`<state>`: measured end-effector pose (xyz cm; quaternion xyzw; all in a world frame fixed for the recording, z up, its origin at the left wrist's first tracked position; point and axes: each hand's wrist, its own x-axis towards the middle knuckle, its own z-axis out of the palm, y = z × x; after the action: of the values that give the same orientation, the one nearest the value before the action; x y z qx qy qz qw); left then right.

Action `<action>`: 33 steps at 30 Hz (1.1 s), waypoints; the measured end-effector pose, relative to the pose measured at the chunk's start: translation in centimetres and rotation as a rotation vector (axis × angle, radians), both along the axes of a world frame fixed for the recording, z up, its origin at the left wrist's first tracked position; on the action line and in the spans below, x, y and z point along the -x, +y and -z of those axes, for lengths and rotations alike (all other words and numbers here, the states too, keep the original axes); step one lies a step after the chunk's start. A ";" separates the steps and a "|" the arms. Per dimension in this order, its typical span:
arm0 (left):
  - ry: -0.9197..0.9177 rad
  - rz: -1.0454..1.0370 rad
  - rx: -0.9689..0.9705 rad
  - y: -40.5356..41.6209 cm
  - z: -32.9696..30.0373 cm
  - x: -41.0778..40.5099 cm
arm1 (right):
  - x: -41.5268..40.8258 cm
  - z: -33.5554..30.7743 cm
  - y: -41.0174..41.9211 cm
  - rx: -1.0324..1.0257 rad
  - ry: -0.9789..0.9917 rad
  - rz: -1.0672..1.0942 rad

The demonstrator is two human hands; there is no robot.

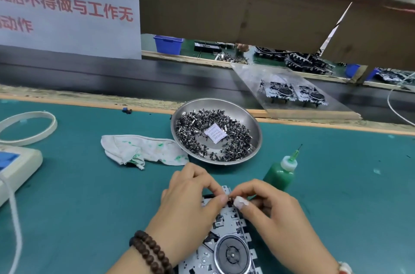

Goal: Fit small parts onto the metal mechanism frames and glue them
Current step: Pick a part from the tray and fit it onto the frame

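1. A metal frame (226, 240) lies flat on the green mat (89, 195), near the bottom, in the middle.
2. The left hand (190, 197) is over the far end of the frame. Its fingers are curled and its thumb and finger pinch a tiny dark part (230, 199).
3. The right hand (274, 211) meets it from the right. Its fingers are curled too, and they pinch at the same tiny part. One fingertip has white tape on it.
4. The part is right at the far edge of the frame, between the two hands. I cannot tell if it is seated in the frame.
5. A green glue bottle (280, 172) with a needle tip stands just to the right, beyond the right hand.
6. A shiny bowl (179, 121) sits farther back. It is full of little dark parts, with a small white packet (215, 133) on top.
7. A white rag (139, 150) with green spots lies to the left of the bowl.
8. A white ring (29, 126) lies far left.
9. Two more frames (294, 93) sit on a clear sheet on the black belt, far right.
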<state>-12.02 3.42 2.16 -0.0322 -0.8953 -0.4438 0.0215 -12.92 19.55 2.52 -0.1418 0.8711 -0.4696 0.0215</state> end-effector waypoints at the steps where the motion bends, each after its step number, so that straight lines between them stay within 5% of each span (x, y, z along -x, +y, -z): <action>1: -0.006 -0.003 -0.008 0.0 0.1 0.0 | 0.0 0.1 0.1 0.016 -0.031 0.008; 12: 0.039 -0.030 -0.022 0.1 0.7 -0.3 | 0.7 0.5 -0.4 0.092 -0.159 -0.014; 33: 0.019 -0.025 -0.013 0.2 1.0 -0.5 | 0.1 0.6 -0.9 -0.008 0.009 0.024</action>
<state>-11.55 3.65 1.11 -0.0252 -0.8925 -0.4489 0.0358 -12.97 18.62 1.92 -0.1333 0.8747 -0.4658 0.0125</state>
